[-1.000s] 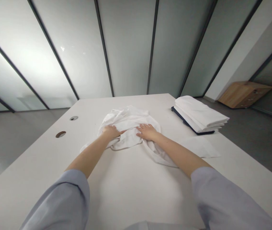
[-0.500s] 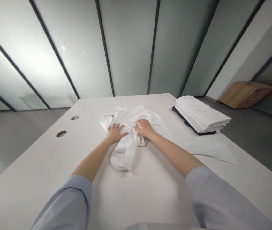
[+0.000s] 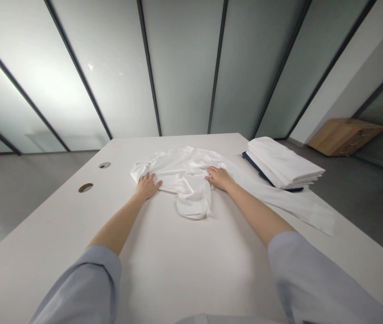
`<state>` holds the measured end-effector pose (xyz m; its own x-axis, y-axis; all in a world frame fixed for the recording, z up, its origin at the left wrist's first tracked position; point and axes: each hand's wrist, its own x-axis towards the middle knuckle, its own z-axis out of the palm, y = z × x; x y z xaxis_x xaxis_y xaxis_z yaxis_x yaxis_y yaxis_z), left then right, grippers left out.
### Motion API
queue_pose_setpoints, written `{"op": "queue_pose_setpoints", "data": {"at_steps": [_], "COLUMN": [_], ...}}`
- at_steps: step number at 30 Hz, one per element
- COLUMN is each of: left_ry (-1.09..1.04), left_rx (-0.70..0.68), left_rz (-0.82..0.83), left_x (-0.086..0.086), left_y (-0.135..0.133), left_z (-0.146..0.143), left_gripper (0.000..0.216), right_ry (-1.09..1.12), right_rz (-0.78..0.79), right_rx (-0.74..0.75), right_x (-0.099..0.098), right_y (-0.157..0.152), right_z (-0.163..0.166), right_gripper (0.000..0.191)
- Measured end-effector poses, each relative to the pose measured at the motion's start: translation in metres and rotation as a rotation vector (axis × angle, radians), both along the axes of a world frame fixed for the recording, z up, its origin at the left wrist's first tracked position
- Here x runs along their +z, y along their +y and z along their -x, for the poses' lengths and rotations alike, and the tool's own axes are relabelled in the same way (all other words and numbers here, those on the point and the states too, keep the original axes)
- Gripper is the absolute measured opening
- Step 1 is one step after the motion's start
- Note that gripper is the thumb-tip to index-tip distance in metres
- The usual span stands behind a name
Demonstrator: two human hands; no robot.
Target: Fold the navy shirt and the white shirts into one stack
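Note:
A crumpled white garment [image 3: 184,173] lies in the middle of the white table [image 3: 184,261]. One long part of it trails off to the right toward the table's edge. My left hand [image 3: 147,186] rests on the garment's left edge with the fingers closed on the cloth. My right hand [image 3: 219,177] grips the cloth near its middle right. A bunched fold hangs toward me between the two hands.
A stack of folded white cloths [image 3: 282,164] sits on a dark board at the table's right. Two round cable holes [image 3: 85,187] are at the left side. A wooden cabinet [image 3: 345,135] stands on the floor at the far right. Glass wall panels rise behind the table.
My hands have moved apart, the left one leftward and the right one rightward, spreading the garment wider. The trailing part on the right has stretched out longer.

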<state>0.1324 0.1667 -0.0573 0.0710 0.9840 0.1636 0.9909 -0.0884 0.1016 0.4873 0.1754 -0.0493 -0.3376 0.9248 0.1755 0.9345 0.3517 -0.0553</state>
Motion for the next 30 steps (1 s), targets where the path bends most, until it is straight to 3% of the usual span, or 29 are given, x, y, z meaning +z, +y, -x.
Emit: {"op": "queue_pose_setpoints", "data": {"at_steps": [5, 9, 14, 20, 23, 25, 27, 30], "left_ry": [-0.014, -0.042, 0.146, 0.243, 0.230, 0.187, 0.118, 0.029], "left_rx": [0.227, 0.411, 0.456, 0.521, 0.450, 0.236, 0.032, -0.067], "left_rz": [-0.068, 0.061, 0.244, 0.219, -0.011, -0.190, -0.148, 0.012], "left_x": [0.010, 0.024, 0.041, 0.050, 0.050, 0.049, 0.046, 0.036], "left_y": [0.004, 0.017, 0.035, 0.032, 0.017, 0.007, -0.003, -0.014], "left_z": [0.013, 0.023, 0.060, 0.108, 0.088, 0.054, 0.013, -0.040], "left_gripper": [0.065, 0.076, 0.061, 0.050, 0.048, 0.046, 0.042, 0.048], "right_ry": [0.027, -0.011, -0.071, -0.052, -0.018, 0.040, 0.149, 0.367], "right_rz": [-0.014, 0.009, 0.028, 0.037, 0.036, 0.050, 0.071, 0.024], "right_rx": [-0.073, -0.124, -0.250, -0.366, -0.381, -0.382, -0.317, -0.199], "right_x": [0.000, 0.002, 0.009, 0.010, 0.006, 0.003, 0.000, -0.005], "right_y": [0.000, -0.002, -0.002, -0.007, -0.008, -0.004, 0.002, 0.012], "right_z": [0.000, 0.007, 0.008, 0.001, 0.005, 0.012, 0.019, 0.022], "right_gripper": [0.043, 0.043, 0.043, 0.042, 0.042, 0.043, 0.043, 0.045]}}
